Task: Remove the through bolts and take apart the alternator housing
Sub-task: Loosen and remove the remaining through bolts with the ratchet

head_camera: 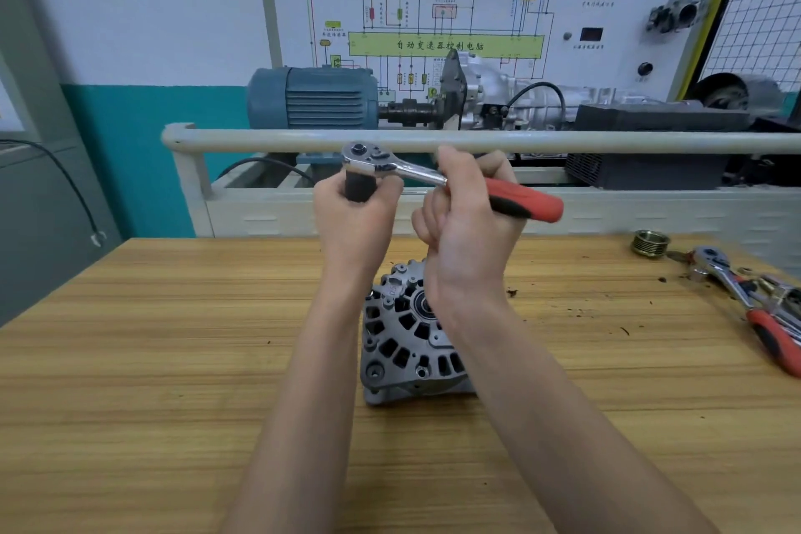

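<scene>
Lying on the wooden surface (173,360) is an alternator (403,343); above it, a ratchet (433,178) is gripped by curled fingers of both hands, left (355,221) round its socket (357,186), before a wiring board (433,13).

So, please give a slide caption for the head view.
Both hands hold a ratchet and black socket above the alternator on the wooden bench.

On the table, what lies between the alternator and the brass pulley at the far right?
In the head view, only bare wooden table with a few dark crumbs lies between the alternator and the brass pulley.
</scene>
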Demonstrator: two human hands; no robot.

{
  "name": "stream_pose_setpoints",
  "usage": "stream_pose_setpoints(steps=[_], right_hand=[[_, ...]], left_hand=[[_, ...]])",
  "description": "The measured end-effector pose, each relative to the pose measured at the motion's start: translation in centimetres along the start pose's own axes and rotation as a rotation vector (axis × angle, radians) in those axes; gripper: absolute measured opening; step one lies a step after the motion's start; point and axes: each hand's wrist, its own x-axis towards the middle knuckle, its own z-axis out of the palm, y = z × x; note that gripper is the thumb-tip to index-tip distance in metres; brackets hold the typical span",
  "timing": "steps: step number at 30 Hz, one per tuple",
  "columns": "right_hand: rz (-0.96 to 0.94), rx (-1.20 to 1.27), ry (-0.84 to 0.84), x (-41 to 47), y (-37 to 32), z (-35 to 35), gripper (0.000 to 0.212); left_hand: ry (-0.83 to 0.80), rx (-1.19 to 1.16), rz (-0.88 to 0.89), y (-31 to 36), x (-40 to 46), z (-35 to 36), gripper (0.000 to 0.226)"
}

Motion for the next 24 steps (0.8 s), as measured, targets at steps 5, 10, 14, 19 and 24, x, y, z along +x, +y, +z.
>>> stream_pose_setpoints(steps=[5,10,14,19,24], right_hand=[[0.392,-0.085,-0.195,4.2,-2.0,0.1,0.047],[0.51,-0.049,-0.242,5.0,-2.1,0.0,0.051],[0.203,0.002,-0.059,2.4,-0.9,-0.8,0.039],[-0.027,0.001,-0.007,0.3,-0.2,-0.4,0.037],[0.305,-0.067,-0.155,3.7,-1.8,-0.3,0.042]], left_hand=[[-0.481,-0.12,0.049,-0.1,0.9,-3.0,0.027],[-0.565,-0.078,-0.02,0.0,0.5,-2.2,0.038],[-0.301,-0.058,-0.017,0.1,0.4,-1.3,0.031],[-0.091,-0.005,-0.005,0.0,-0.2,0.0,0.028],[-0.505,-0.116,0.007,0.0,0.8,-2.7,0.032]])
